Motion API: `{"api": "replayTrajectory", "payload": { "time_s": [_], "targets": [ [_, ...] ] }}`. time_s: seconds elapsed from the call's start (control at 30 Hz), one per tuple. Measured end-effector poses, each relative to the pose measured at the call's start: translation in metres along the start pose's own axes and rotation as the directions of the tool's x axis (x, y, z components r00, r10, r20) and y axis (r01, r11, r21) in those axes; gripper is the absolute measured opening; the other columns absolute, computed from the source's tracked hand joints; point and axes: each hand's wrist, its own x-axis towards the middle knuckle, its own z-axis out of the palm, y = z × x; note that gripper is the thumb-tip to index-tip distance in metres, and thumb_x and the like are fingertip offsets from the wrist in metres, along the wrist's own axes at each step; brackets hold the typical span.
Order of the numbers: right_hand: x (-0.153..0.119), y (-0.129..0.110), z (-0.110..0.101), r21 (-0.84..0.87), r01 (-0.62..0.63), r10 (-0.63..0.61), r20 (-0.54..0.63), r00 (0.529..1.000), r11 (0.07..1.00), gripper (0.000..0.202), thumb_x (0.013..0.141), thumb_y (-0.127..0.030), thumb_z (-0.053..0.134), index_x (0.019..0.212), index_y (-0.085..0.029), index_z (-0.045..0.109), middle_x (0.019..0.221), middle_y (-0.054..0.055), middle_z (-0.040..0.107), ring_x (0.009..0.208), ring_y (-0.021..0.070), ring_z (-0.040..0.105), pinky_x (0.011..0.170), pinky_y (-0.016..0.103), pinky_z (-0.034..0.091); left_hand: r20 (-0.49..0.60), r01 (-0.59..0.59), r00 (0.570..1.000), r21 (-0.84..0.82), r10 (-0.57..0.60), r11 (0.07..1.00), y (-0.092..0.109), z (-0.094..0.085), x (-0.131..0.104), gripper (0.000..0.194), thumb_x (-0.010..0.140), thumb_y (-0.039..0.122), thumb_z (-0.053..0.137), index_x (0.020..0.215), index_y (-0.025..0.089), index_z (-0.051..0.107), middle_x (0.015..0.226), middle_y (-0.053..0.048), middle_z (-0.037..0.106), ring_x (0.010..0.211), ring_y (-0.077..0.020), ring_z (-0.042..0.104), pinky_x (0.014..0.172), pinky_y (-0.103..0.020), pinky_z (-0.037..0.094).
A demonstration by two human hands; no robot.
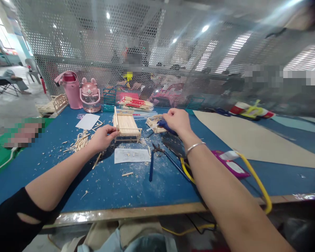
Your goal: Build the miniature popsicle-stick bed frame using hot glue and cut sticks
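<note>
A miniature bed (128,124) of thin wooden sticks, with a raised end on its left, stands on the blue table. My left hand (105,137) is closed, thumb and fingers pinching its near left corner. Farther right, my right hand (177,120) is bent over a small stick frame (154,125), fingers drawn together. A dark blue object (166,126) shows under that palm; its kind and what the fingertips hold are hidden. Blue-handled cutting pliers (152,164) lie spread nearer me, beside a white paper strip (126,156) with stick bits on it.
Loose sticks (82,140) lie heaped left of the bed, near a white card (87,121). Behind stand a pink flask (72,91) and a clear bottle (90,98). A yellow cable (261,187) crosses the front edge at right. A perforated metal screen (94,45) closes off the back.
</note>
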Motion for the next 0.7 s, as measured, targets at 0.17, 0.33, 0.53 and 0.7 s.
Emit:
{"api": "replayTrajectory", "payload": {
  "time_s": [0.17,0.33,0.53,0.7],
  "targets": [
    [0.011,0.027,0.013,-0.155,-0.137,0.15,0.08,0.985,0.978,0.018,0.071,-0.017,0.051,0.087,-0.018,0.06,0.097,0.01,0.065,0.088,0.0225,0.059,0.069,0.029,0.041,-0.004,0.006,1.0,0.012,-0.006,1.0,0.005,-0.001,-0.004,0.017,0.077,0.032,0.049,0.073,0.019,0.06,0.075,-0.004,0.062,0.073,-0.0176,0.055,0.07,-0.03,0.041],
    [0.007,0.048,0.036,-0.212,-0.204,0.25,0.219,0.943,0.956,0.053,0.068,-0.026,0.061,0.119,-0.012,0.05,0.113,0.02,0.06,0.096,0.0312,0.06,0.074,0.037,0.046,-0.015,0.012,1.0,0.011,-0.012,1.0,0.005,0.0,-0.002,0.016,0.077,0.031,0.049,0.072,0.019,0.059,0.074,-0.003,0.061,0.073,-0.0174,0.054,0.071,-0.03,0.04],
    [0.002,0.047,0.042,-0.189,-0.14,0.193,0.295,0.936,0.972,0.034,0.063,-0.019,0.066,0.097,-0.016,0.063,0.098,0.014,0.067,0.094,0.0289,0.063,0.075,0.032,0.047,-0.009,0.027,1.0,0.002,-0.027,1.0,0.006,0.001,-0.003,0.016,0.076,0.031,0.049,0.07,0.019,0.058,0.071,-0.003,0.06,0.069,-0.0159,0.052,0.067,-0.029,0.039],
    [0.006,0.049,0.035,-0.141,-0.226,0.251,0.195,0.948,0.964,0.041,0.067,-0.03,0.064,0.102,-0.009,0.061,0.103,0.02,0.066,0.093,0.0304,0.063,0.071,0.031,0.047,0.016,0.013,1.0,-0.009,-0.013,1.0,0.004,0.001,-0.004,0.017,0.078,0.032,0.048,0.069,0.019,0.055,0.067,-0.001,0.055,0.065,-0.0151,0.049,0.064,-0.028,0.038]
  ]
}}
